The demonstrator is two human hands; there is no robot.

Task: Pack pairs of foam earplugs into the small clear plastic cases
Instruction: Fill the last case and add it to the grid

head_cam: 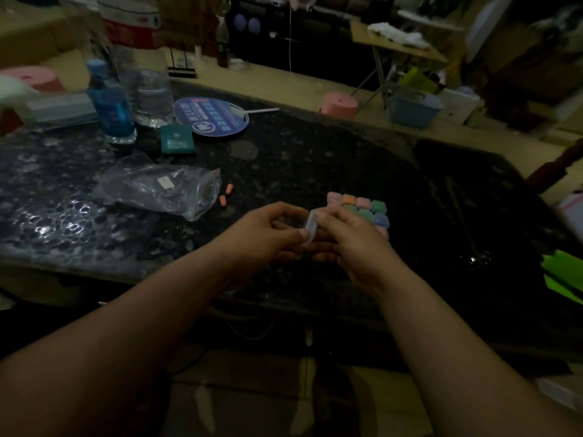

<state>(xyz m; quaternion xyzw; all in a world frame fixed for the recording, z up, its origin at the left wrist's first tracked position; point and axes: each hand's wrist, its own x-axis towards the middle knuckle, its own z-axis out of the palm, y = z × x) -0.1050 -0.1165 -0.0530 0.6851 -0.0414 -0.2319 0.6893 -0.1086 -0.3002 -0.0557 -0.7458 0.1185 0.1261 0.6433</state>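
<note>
L hand [268,236], R hand [355,244] pinch 1 case [310,227]; 2 earplugs [229,188] lie loose.

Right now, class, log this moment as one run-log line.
left hand: holds clear case | right hand: holds it | earplugs: loose beside bag | filled cases: behind hands

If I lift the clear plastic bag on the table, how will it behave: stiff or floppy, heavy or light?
Probably floppy: the clear plastic bag lies crumpled and wrinkled on the table. It is likely light, since it looks nearly flat. Its mouth seems to face the two loose earplugs, so anything left inside might slip out if it tips that way.
</note>
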